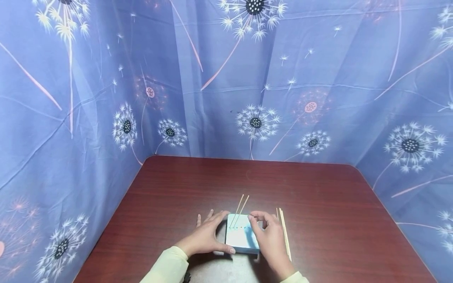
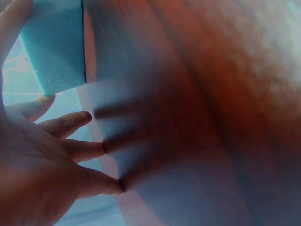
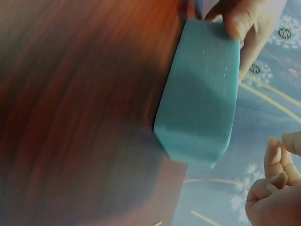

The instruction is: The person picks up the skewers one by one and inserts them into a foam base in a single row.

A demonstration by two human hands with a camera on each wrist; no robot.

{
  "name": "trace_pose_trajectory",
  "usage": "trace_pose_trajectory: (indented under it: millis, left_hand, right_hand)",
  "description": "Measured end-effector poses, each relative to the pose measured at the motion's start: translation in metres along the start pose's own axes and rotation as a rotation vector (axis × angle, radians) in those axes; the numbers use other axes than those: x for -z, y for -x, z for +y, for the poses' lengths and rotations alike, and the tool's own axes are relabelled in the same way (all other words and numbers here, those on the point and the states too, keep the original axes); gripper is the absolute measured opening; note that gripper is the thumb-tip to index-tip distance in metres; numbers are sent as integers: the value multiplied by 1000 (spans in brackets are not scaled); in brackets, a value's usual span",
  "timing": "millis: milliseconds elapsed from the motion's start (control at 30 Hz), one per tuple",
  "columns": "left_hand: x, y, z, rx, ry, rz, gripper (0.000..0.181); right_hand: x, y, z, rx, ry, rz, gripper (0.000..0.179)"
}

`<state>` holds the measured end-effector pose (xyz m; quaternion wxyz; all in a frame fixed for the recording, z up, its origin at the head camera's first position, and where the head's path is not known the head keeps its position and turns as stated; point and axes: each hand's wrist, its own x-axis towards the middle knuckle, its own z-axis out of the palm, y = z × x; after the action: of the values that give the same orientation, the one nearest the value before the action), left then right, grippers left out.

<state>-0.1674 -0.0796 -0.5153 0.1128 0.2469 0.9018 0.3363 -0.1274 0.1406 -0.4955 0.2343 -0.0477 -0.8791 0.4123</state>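
A squarish pale teal block lies on the table, with a row of small holes across its top. Two thin wooden sticks stand tilted in the holes at its left end. My left hand steadies the block's left side, thumb at the front and forefinger at the back corner. Its other fingers are spread, as the left wrist view shows. Over the block's right rear corner is my right hand, thumb and forefinger tips together and the other fingers curled. No stick shows between those fingertips.
Several loose wooden sticks lie just right of my right hand. The dark red wooden table carries everything. Blue curtains with dandelion prints hang behind it and at both sides.
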Motion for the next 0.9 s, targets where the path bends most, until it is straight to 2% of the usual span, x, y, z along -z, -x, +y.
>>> trace_pose_trajectory:
  millis: [233, 600, 900]
  left_hand:
    - [0, -1, -2, 3, -2, -10, 120]
    - [0, 0, -2, 5, -2, -14, 120]
    - [0, 0, -1, 9, 9, -16, 121]
  right_hand:
    - [11, -4, 13, -67, 30, 11, 4]
    - [28, -11, 24, -110, 109, -17, 10]
    - [50, -16, 46, -324, 88, -103, 29]
